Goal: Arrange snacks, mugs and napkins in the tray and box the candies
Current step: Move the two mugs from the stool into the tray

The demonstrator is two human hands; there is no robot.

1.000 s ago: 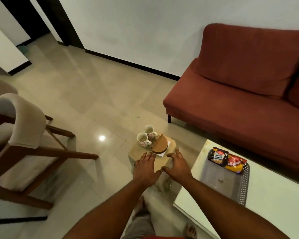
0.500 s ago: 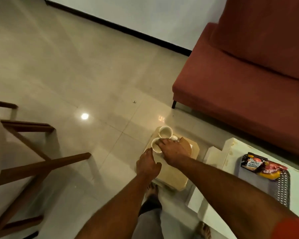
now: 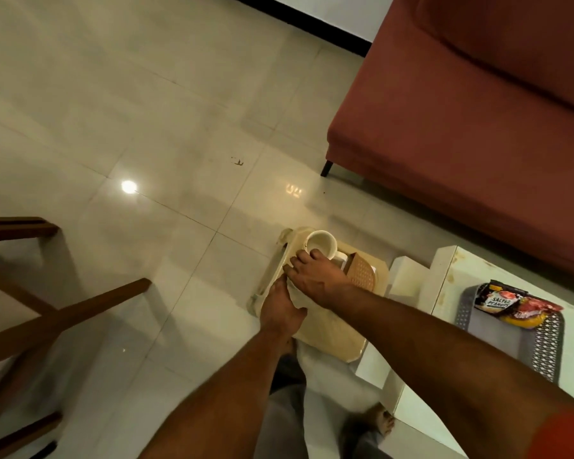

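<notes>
- Mug (image 3: 323, 241) on the stool (image 3: 332, 332): we are hooking our right hand (image 3: 315, 279) over its rim, gripping it.
- Our left hand (image 3: 280, 309) is crowding alongside; its grip, we cannot tell.

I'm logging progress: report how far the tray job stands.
Done: the salted peanuts packet and a red packet lie in the grey tray. In hand: both hands at the beige stool, right hand touching the white mug rim, left hand close by; grips unclear. Left: mugs and napkins into the tray; candies and box not in view.
</notes>
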